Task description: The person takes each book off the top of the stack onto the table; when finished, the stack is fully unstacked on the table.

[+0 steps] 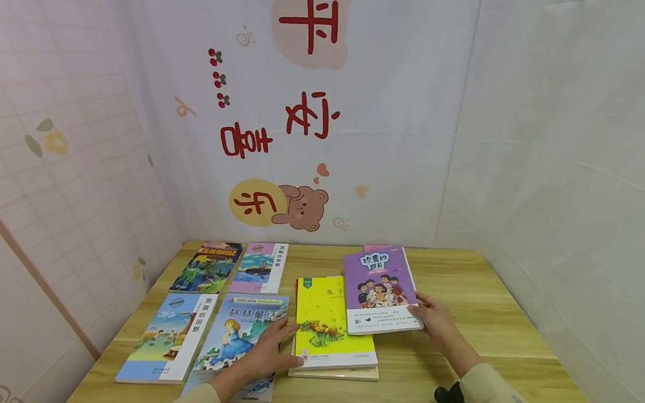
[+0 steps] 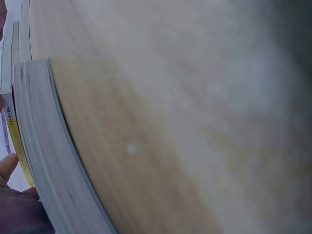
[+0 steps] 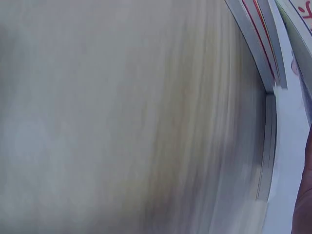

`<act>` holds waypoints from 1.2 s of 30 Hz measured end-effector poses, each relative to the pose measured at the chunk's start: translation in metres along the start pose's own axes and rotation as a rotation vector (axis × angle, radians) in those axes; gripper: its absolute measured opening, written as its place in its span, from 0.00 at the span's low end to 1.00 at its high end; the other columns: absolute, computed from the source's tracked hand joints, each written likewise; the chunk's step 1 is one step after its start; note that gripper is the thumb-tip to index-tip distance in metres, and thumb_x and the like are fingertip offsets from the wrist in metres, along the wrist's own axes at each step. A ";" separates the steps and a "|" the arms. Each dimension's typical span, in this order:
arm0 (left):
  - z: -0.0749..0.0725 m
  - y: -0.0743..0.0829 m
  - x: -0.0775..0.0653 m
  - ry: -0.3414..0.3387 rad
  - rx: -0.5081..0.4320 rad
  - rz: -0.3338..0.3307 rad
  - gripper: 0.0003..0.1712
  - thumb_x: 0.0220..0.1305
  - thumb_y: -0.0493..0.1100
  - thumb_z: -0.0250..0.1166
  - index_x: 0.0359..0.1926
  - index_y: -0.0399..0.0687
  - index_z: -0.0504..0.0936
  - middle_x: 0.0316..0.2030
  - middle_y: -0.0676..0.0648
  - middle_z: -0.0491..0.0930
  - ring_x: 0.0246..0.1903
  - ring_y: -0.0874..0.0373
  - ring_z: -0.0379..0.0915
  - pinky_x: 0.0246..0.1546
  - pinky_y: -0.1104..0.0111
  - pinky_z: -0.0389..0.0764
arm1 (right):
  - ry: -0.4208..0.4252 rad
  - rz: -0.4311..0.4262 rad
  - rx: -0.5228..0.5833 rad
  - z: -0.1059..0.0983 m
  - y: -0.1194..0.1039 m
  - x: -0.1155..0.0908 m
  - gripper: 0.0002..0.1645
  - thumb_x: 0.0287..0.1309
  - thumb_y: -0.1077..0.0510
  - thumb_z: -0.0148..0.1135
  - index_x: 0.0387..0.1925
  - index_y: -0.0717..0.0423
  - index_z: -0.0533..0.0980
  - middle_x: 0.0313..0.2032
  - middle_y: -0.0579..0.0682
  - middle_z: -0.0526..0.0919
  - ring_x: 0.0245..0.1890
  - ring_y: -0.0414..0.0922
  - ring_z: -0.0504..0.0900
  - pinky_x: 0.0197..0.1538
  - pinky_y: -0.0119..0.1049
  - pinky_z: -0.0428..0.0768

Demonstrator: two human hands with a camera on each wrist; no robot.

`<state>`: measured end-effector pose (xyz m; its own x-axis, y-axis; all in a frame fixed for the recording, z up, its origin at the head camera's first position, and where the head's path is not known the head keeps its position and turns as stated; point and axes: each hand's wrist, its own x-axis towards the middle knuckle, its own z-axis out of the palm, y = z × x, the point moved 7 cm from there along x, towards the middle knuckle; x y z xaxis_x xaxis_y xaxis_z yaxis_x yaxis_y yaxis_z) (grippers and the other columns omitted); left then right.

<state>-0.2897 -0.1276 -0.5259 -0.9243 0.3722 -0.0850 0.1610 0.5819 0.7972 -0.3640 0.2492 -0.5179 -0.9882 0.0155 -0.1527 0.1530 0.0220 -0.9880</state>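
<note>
My right hand (image 1: 438, 325) pinches the lower right corner of a purple book (image 1: 381, 287), which overlaps the upper right of a yellow book (image 1: 322, 326). In the right wrist view, a held book (image 3: 298, 44) shows at the right edge, apart from the stacked books (image 3: 258, 48) beside it. My left hand (image 1: 269, 351) rests against the left edge of the yellow book, thumb near its lower corner and fingers extended. Under the yellow book, a cream book (image 1: 338, 372) shows along the bottom. The left wrist view shows a finger (image 2: 9, 165) touching a yellow spine.
Left of the stack lie a blue fairy-tale book (image 1: 226, 369), a book with a field scene (image 1: 158, 340), a dark green book (image 1: 208, 268) and a pink-bordered book (image 1: 258, 269). A pink book edge (image 1: 406, 257) shows behind the purple one. Cloth walls (image 1: 400, 138) surround the wooden table (image 1: 492, 338).
</note>
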 end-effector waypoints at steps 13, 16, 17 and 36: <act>0.000 0.000 0.000 0.004 -0.007 -0.007 0.44 0.59 0.53 0.74 0.72 0.47 0.66 0.74 0.31 0.47 0.71 0.26 0.39 0.59 0.27 0.51 | 0.027 -0.001 -0.003 -0.040 -0.009 0.012 0.39 0.70 0.64 0.56 0.74 0.69 0.51 0.40 0.43 0.83 0.31 0.35 0.83 0.34 0.31 0.82; 0.000 -0.001 0.000 0.002 -0.006 -0.009 0.45 0.59 0.53 0.73 0.73 0.47 0.66 0.74 0.31 0.47 0.71 0.26 0.39 0.59 0.28 0.51 | 0.048 0.000 -0.016 -0.053 -0.013 0.016 0.39 0.70 0.63 0.56 0.75 0.69 0.51 0.36 0.38 0.82 0.29 0.34 0.83 0.32 0.30 0.81; 0.000 -0.001 0.000 0.000 -0.006 -0.010 0.45 0.59 0.54 0.73 0.73 0.47 0.66 0.74 0.32 0.47 0.71 0.27 0.39 0.59 0.28 0.51 | 0.053 0.002 -0.021 -0.058 -0.014 0.018 0.39 0.70 0.63 0.56 0.75 0.68 0.51 0.34 0.37 0.82 0.29 0.33 0.82 0.31 0.29 0.80; -0.001 0.001 -0.001 -0.010 -0.022 -0.038 0.46 0.59 0.57 0.72 0.73 0.48 0.65 0.75 0.32 0.46 0.72 0.27 0.37 0.59 0.28 0.52 | 0.141 0.047 -0.079 -0.149 -0.014 0.037 0.40 0.71 0.62 0.51 0.76 0.65 0.46 0.26 0.32 0.79 0.26 0.32 0.80 0.33 0.30 0.81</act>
<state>-0.2887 -0.1283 -0.5244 -0.9262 0.3570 -0.1214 0.1178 0.5797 0.8063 -0.4008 0.3982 -0.5062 -0.9694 0.1580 -0.1880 0.2047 0.0966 -0.9741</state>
